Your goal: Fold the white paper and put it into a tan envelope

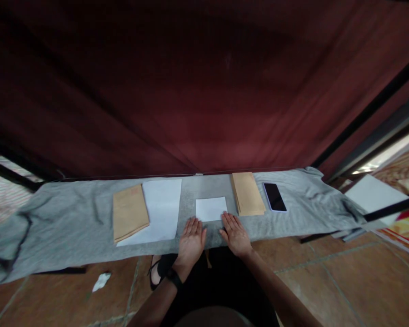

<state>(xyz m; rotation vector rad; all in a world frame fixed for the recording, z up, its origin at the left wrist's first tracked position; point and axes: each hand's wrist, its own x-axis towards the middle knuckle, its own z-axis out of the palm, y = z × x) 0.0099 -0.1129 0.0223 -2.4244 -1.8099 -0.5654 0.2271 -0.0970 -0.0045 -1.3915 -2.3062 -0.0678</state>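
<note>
Plainly, label by label:

Left hand: the left hand [192,240] lies palm down on the grey cloth [71,222], fingers straight, close together and gripping nothing; the fingertips come up to the near edge of the small white paper [211,209], at its left corner.

Right hand: the right hand [235,235] lies flat in the same way, fingers stretched out and slightly spread, empty, tips at the near right corner of the same paper.

Small white paper: a small rectangle lying flat on the cloth between the two hands and the red curtain [204,91]. Whether it is folded cannot be told.

Envelopes on the right: a brown envelope stack [248,194] lies just right of the small paper, at the far edge of the cloth. Their contents cannot be seen.

Envelope on the left: a single brown envelope [129,212] lies to the left, overlapping the left edge of a large white sheet [160,206]. It lies closed and flat; what is inside cannot be told.

Phone: a dark phone [274,197] lies screen up just right of the stack.

Cloth: it covers a long narrow surface in front of the curtain, rumpled at both ends.

Floor: brown tiles [327,281], with a crumpled white scrap [101,281] lying on them under the left part of the cloth.

Wrist: a dark band [174,278] sits on the left wrist.
</note>
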